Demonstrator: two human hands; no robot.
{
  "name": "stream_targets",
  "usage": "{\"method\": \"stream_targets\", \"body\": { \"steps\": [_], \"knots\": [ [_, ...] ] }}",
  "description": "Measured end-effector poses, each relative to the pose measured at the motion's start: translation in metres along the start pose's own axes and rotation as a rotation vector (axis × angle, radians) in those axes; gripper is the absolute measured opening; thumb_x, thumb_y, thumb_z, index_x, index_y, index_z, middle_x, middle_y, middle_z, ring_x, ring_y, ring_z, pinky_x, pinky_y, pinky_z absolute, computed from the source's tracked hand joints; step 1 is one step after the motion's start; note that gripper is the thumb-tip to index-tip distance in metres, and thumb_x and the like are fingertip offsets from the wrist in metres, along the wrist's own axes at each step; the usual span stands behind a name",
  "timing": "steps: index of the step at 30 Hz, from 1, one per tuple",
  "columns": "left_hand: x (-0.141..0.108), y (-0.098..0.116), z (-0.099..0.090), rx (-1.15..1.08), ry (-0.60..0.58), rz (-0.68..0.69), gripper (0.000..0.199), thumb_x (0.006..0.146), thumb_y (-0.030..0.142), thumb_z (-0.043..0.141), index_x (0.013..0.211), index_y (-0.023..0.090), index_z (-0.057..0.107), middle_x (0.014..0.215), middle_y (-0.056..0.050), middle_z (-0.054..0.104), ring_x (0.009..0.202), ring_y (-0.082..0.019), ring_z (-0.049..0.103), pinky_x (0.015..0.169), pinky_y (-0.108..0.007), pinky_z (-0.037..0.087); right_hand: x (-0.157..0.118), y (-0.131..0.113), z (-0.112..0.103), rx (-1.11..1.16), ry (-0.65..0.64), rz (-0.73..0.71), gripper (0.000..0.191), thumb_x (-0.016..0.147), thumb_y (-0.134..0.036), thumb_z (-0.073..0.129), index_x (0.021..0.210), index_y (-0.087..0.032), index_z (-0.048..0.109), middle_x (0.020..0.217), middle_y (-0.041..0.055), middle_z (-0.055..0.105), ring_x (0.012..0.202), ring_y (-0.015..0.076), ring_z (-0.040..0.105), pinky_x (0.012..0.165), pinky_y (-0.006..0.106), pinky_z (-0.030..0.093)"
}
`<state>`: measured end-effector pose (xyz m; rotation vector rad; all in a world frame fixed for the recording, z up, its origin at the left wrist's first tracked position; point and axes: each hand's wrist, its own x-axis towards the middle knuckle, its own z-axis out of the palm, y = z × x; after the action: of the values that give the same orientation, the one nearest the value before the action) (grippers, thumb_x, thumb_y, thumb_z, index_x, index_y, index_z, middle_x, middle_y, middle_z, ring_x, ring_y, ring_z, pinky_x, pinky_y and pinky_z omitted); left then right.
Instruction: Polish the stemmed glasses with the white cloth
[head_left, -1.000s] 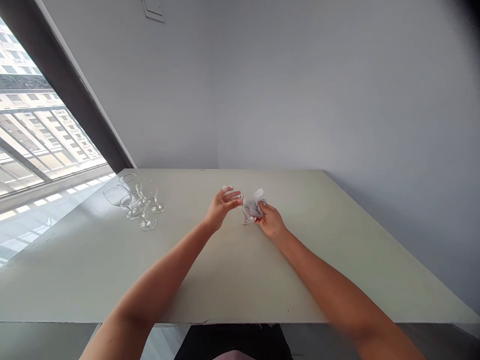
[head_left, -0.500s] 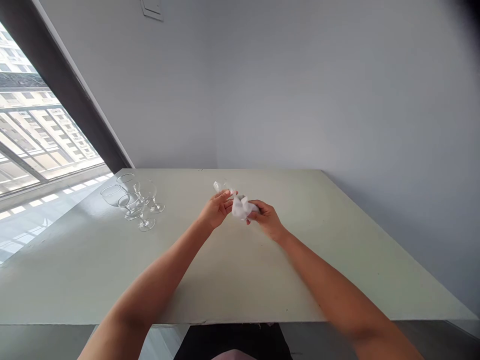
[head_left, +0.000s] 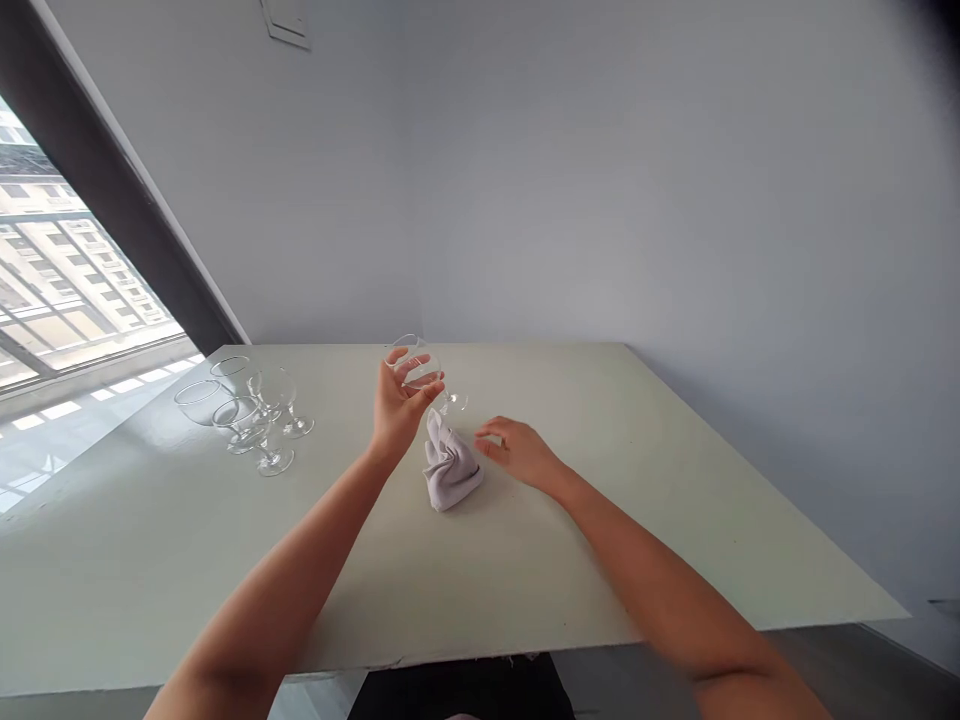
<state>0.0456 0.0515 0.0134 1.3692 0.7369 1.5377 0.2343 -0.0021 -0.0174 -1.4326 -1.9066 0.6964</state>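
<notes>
Worktop [head_left: 720, 480], one, pale grey-green. Far edge set close to the grey wall [head_left: 600, 150]; right edge slanting outward to a near corner at lower right; near edge running across beneath the left forearm [head_left: 315, 550] and the right forearm [head_left: 622, 540]; left side reaching toward the window [head_left: 67, 280]. Widest open room to the right of the right hand [head_left: 521, 452], out to the right edge; further room in front of the cloth [head_left: 452, 472], down to the near edge; narrower stretch between the left hand [head_left: 396, 408] and the clustered wine glasses [head_left: 275, 461].

Wine glasses, five in all. Clustered: four, stemmed, transparent, at the left of the worktop, closely grouped, bowls overlapping in sight; contact among them, cannot tell. Held wine glass [head_left: 420, 368]: one, raised near the far middle, tilted, rim toward upper left, foot toward lower right.

Hands, two. Left hand: wrapped about the bowl of the held wine glass, thumb on the near side, fingers visible through the glass. Right hand: fingers loosely curved, thumb parted from them, just to the right of the cloth.

Cloth, one, greyish lilac, crumpled, folded peak upward; apparently resting on the worktop, between the two hands; contact with the glass foot, cannot tell.

Surroundings: white wall panel [head_left: 286, 18], one, high at left; dark window frame [head_left: 112, 170], slanting.
</notes>
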Motion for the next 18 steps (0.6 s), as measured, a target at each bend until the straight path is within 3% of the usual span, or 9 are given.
{"method": "stream_targets", "body": {
  "steps": [3, 6, 9, 11, 13, 18],
  "knots": [
    [-0.009, 0.003, 0.011, 0.087, -0.083, 0.03, 0.062, 0.065, 0.026, 0.069, 0.117, 0.026, 0.035, 0.117, -0.009, 0.05, 0.093, -0.021, 0.062, 0.081, -0.039, 0.051, 0.005, -0.012, -0.01, -0.027, 0.254, -0.087, 0.023, 0.081, -0.034, 0.05, 0.097, -0.022, 0.061, 0.097, 0.0042, 0.061, 0.055, 0.0095, 0.049, 0.061, 0.027, 0.043],
    [-0.019, 0.003, 0.033, 0.245, -0.166, 0.09, 0.062, 0.069, 0.027, 0.066, 0.121, 0.028, 0.033, 0.119, -0.008, 0.051, 0.095, -0.02, 0.061, 0.083, -0.039, 0.049, 0.009, -0.021, -0.007, -0.068, 0.288, -0.167, 0.019, 0.079, -0.03, 0.052, 0.093, -0.021, 0.06, 0.087, 0.0035, 0.061, 0.055, 0.0103, 0.049, 0.058, 0.026, 0.041],
    [-0.024, 0.002, 0.051, 0.489, -0.25, 0.181, 0.068, 0.074, 0.029, 0.061, 0.13, 0.031, 0.021, 0.125, -0.008, 0.048, 0.101, -0.021, 0.058, 0.083, -0.039, 0.048, 0.016, -0.011, -0.001, -0.117, 0.307, -0.147, 0.015, 0.08, -0.026, 0.047, 0.082, -0.02, 0.061, 0.078, 0.0027, 0.062, 0.064, 0.0133, 0.054, 0.059, 0.025, 0.041],
    [-0.025, 0.001, 0.052, 0.636, -0.298, 0.242, 0.078, 0.075, 0.033, 0.061, 0.135, 0.03, 0.011, 0.133, -0.011, 0.04, 0.111, -0.024, 0.051, 0.083, -0.04, 0.047, 0.024, 0.011, -0.005, -0.103, 0.341, -0.094, 0.017, 0.079, -0.026, 0.047, 0.084, -0.02, 0.062, 0.08, 0.0025, 0.063, 0.068, 0.0139, 0.056, 0.062, 0.025, 0.042],
    [-0.028, -0.004, 0.042, 0.764, -0.317, 0.284, 0.08, 0.075, 0.037, 0.06, 0.137, 0.029, 0.009, 0.137, -0.013, 0.034, 0.118, -0.026, 0.044, 0.083, -0.04, 0.047, 0.033, 0.045, -0.019, -0.09, 0.413, 0.042, 0.021, 0.077, -0.031, 0.05, 0.09, -0.021, 0.062, 0.077, 0.0017, 0.065, 0.063, 0.0136, 0.057, 0.062, 0.026, 0.043],
    [-0.052, -0.034, -0.01, 1.005, -0.399, 0.401, 0.048, 0.085, 0.03, 0.045, 0.13, 0.025, 0.03, 0.13, -0.011, 0.042, 0.114, -0.023, 0.048, 0.083, -0.037, 0.048, 0.048, 0.142, -0.083, -0.153, 0.659, 0.343, 0.023, 0.073, -0.027, 0.047, 0.086, -0.016, 0.062, 0.077, 0.0056, 0.066, 0.06, 0.0149, 0.058, 0.065, 0.027, 0.043]
  ]
}}
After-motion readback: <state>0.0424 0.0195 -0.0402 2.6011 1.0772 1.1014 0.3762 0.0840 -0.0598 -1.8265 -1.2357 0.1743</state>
